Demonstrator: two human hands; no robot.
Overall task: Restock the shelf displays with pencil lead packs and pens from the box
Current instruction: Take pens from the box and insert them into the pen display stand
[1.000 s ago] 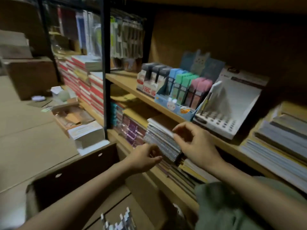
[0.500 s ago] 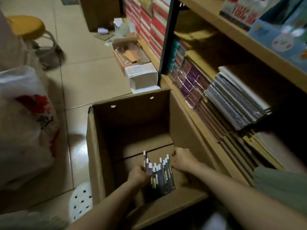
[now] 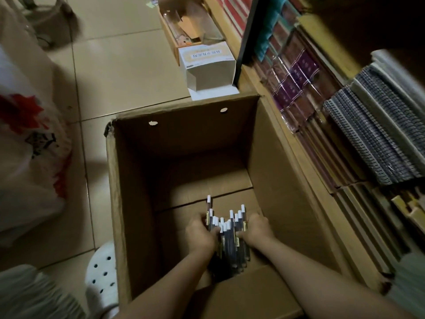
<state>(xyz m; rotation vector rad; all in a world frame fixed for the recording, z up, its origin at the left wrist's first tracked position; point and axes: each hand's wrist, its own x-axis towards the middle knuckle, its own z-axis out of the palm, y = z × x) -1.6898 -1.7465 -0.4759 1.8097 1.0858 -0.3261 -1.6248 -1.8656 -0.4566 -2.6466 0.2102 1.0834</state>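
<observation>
A large open cardboard box [image 3: 128, 180] stands on the floor beside the shelf. At its bottom lies a bunch of dark pens [image 3: 230, 236] with white caps, pointing away from me. My left hand [image 3: 200, 236] grips the bunch from its left side. My right hand [image 3: 255, 229] grips it from the right, fingers curled against the pens. Both forearms reach down into the box. The shelf [image 3: 296, 139] with stacked notebooks runs along the right.
Spiral notebooks [image 3: 372, 143] and wrapped purple books [image 3: 292, 84] fill the low shelf. A small white carton [image 3: 207, 65] and an open tray box [image 3: 188, 24] sit on the tiled floor beyond the box. A white plastic bag [image 3: 30, 139] lies left, a white perforated stool [image 3: 101, 272] near left.
My view dropped from the shelf to the box. Both hands left the spiral notebooks, went down into the box and closed in on the bunch of pens from both sides.
</observation>
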